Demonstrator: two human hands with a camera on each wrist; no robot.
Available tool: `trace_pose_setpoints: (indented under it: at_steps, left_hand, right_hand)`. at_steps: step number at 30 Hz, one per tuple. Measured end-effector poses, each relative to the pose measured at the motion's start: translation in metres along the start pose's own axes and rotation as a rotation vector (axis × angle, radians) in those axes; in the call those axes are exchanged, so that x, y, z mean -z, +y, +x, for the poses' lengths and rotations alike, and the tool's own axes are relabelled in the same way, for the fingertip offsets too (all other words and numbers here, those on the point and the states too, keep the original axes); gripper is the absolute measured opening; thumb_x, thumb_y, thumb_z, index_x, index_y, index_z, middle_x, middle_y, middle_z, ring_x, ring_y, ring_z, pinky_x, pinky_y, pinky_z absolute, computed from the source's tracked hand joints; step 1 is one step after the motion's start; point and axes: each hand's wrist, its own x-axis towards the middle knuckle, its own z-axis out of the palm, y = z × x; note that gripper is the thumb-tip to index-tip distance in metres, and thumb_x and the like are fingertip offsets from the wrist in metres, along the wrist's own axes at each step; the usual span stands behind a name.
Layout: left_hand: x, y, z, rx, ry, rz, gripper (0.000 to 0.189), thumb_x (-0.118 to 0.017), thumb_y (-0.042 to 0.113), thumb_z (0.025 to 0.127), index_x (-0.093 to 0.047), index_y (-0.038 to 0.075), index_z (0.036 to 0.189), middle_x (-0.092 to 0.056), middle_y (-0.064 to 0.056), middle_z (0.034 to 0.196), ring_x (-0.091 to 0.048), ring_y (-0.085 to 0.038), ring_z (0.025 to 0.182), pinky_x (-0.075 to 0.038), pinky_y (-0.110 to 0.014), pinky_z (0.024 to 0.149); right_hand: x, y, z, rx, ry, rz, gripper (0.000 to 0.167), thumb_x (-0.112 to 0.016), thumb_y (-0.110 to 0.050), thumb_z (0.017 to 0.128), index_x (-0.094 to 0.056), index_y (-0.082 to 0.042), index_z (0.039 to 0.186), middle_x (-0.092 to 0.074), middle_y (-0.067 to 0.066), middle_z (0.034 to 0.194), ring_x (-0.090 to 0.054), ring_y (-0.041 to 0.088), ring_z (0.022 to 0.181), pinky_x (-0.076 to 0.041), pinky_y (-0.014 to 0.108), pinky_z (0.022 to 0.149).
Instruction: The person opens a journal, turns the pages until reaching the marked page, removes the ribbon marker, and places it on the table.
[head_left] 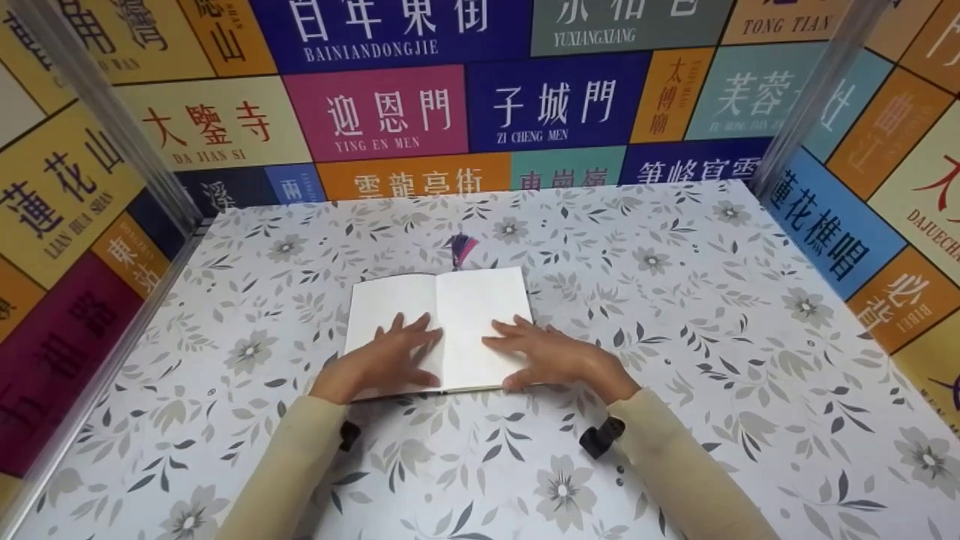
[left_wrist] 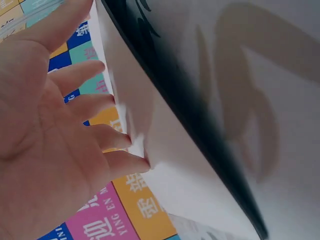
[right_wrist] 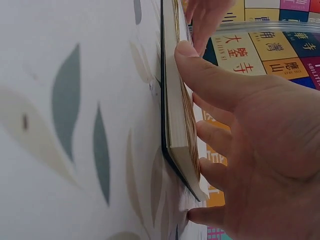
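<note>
notebook [head_left: 461,330] open, left hand [head_left: 386,354] and right hand [head_left: 559,355] spread on it, tassel [head_left: 462,252] only in head view

Busy scene all round me: a pale tabletop [head_left: 675,322] printed with grey flowers and dark leaves, and behind its far edge a wall of coloured signs [head_left: 457,60], where the pink YING EN MEN panel [head_left: 375,112] butts up against the dark blue ZI CHENG MEN panel [head_left: 559,105]! Over on my left there's a yellow LIAN HUA SHAN panel [head_left: 64,195] with a maroon panel [head_left: 71,367] nearer, and across to my right a blue panel [head_left: 836,225] meets the orange BIBEI panel [head_left: 907,300] on its near side. See-through strips rise at the far left [head_left: 124,120] and far right corners [head_left: 821,90].
</note>
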Motion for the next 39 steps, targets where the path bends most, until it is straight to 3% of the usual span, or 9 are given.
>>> trace_pose_setpoints:
  at_steps: [8, 15, 25, 39]
  left_hand:
    - [0.006, -0.002, 0.018, -0.022, -0.090, -0.013, 0.093, -0.076, 0.041, 0.085, -0.025, 0.017, 0.160, -0.004, -0.014, 0.169, 0.005, -0.048, 0.153, -0.001, -0.069, 0.121]
    - [0.006, -0.001, 0.028, -0.034, -0.100, -0.018, 0.097, -0.075, 0.046, 0.085, -0.021, 0.021, 0.161, 0.000, -0.010, 0.170, 0.010, -0.047, 0.153, 0.005, -0.071, 0.120]
    - [0.005, 0.003, 0.028, -0.002, -0.111, 0.005, 0.098, -0.075, 0.050, 0.084, -0.019, 0.028, 0.161, 0.001, -0.003, 0.171, 0.012, -0.044, 0.154, 0.006, -0.073, 0.118]
    - [0.003, 0.002, 0.028, 0.003, -0.112, 0.024, 0.096, -0.072, 0.054, 0.085, -0.019, 0.028, 0.160, 0.003, -0.003, 0.170, 0.013, -0.046, 0.153, 0.006, -0.077, 0.115]
  right_hand:
    - [0.002, 0.001, 0.000, -0.009, -0.014, 0.000, 0.079, -0.073, -0.037, 0.089, -0.035, -0.022, 0.157, -0.014, 0.004, 0.170, -0.002, 0.037, 0.157, -0.008, 0.062, 0.125]
    - [0.005, 0.004, -0.003, -0.018, -0.036, -0.002, 0.084, -0.077, -0.031, 0.086, -0.033, -0.019, 0.157, -0.013, 0.005, 0.170, -0.001, 0.036, 0.158, -0.006, 0.058, 0.127]
    - [0.006, 0.006, -0.003, -0.006, -0.061, -0.043, 0.092, -0.081, -0.029, 0.082, -0.031, -0.019, 0.158, -0.012, 0.004, 0.170, -0.001, 0.035, 0.158, -0.006, 0.059, 0.127]
    - [0.014, 0.008, -0.007, -0.001, -0.095, 0.038, 0.081, -0.075, -0.030, 0.088, -0.034, -0.019, 0.157, -0.011, 0.002, 0.171, -0.001, 0.032, 0.158, -0.004, 0.056, 0.128]
